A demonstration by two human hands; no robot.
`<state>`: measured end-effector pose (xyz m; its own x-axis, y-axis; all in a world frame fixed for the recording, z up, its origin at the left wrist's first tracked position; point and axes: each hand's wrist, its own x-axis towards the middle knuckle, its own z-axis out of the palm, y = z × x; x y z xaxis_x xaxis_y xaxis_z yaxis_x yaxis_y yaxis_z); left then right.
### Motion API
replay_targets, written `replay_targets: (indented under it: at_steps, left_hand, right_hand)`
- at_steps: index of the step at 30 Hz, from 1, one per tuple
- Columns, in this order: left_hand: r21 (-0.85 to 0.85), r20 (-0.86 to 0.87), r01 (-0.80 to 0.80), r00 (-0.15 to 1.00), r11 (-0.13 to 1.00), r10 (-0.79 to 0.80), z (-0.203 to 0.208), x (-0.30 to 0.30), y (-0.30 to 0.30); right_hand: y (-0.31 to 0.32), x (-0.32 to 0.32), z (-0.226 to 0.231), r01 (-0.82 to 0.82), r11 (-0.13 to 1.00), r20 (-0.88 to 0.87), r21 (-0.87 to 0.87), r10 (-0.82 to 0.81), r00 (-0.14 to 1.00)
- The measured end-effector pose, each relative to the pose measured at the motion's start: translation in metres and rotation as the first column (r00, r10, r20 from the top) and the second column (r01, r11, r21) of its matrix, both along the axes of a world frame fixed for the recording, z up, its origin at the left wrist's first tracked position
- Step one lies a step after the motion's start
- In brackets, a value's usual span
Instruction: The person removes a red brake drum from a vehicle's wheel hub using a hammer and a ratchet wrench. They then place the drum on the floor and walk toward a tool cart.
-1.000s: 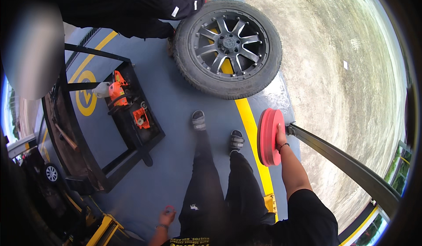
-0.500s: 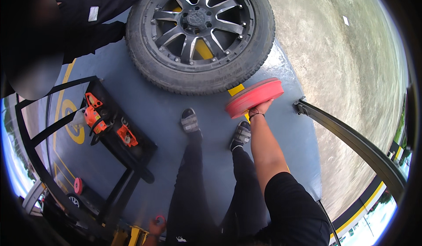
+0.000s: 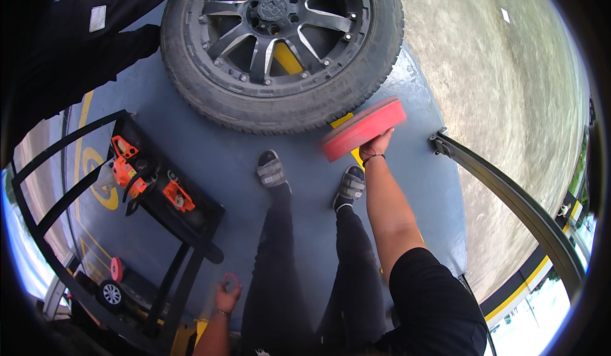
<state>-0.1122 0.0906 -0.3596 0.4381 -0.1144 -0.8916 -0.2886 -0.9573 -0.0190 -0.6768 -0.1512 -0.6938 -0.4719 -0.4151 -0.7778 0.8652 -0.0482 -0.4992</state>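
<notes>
My right hand (image 3: pixel 378 144) grips a thick red disc (image 3: pixel 363 128) from beneath its near edge, the disc tilted up at its right end. Just beyond it lies or leans a large tyre (image 3: pixel 344 104) on a dark alloy wheel with silver-edged spokes. The disc hangs close to the tyre's near right side; I cannot tell whether they touch. Low at the left, beside my leg, my left hand (image 3: pixel 227 297) is closed on a small pink ring (image 3: pixel 231 279).
At the left a black metal rack (image 3: pixel 191 235) carries an orange chainsaw (image 3: pixel 130 171) and another orange tool part (image 3: pixel 178 195). A person in dark clothes (image 3: pixel 70 50) stands far left. A metal beam (image 3: pixel 509 193) runs along the right. Farther off left are a small wheel (image 3: pixel 112 293) and a red disc (image 3: pixel 116 269).
My left hand has risen into fuller view with the pink ring. The red disc in my right hand has shifted slightly up and left, and the whole view has moved a little.
</notes>
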Motion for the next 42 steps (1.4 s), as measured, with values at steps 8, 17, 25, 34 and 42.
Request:
replay_targets:
  at_steps: [8, 17, 25, 34, 42]
  left_hand:
    - [-0.666, 0.132, 0.664, 0.553, 0.34, -0.822, -0.102, -0.186, -0.222]
    - [-0.767, 0.307, 0.641, 0.338, -0.021, -0.89, -0.147, -0.42, -0.372]
    - [-0.548, 0.383, 0.836, 0.275, 0.023, -0.882, -0.175, -0.469, -0.358]
    - [-0.068, 0.017, 0.928, 0.368, 0.366, -0.93, -0.072, -0.232, -0.219]
    - [-0.035, 0.06, 0.553, 0.833, 0.832, -0.551, 0.045, -0.143, -0.084]
  right_hand:
    - [-0.027, 0.014, 0.035, -0.128, 0.989, 0.041, 0.071, 0.125, 0.991]
    - [0.013, -0.035, 0.042, -0.663, 0.637, 0.088, 0.393, 0.692, 0.717]
    - [0.178, -0.038, 0.116, -0.753, 0.338, 0.12, 0.565, 0.869, 0.48]
    - [0.504, -0.107, 0.296, -0.838, -0.138, 0.728, 0.528, 0.581, 0.363]
    - [0.362, -0.191, 0.363, -0.737, 0.028, 0.341, 0.676, 0.874, 0.346]
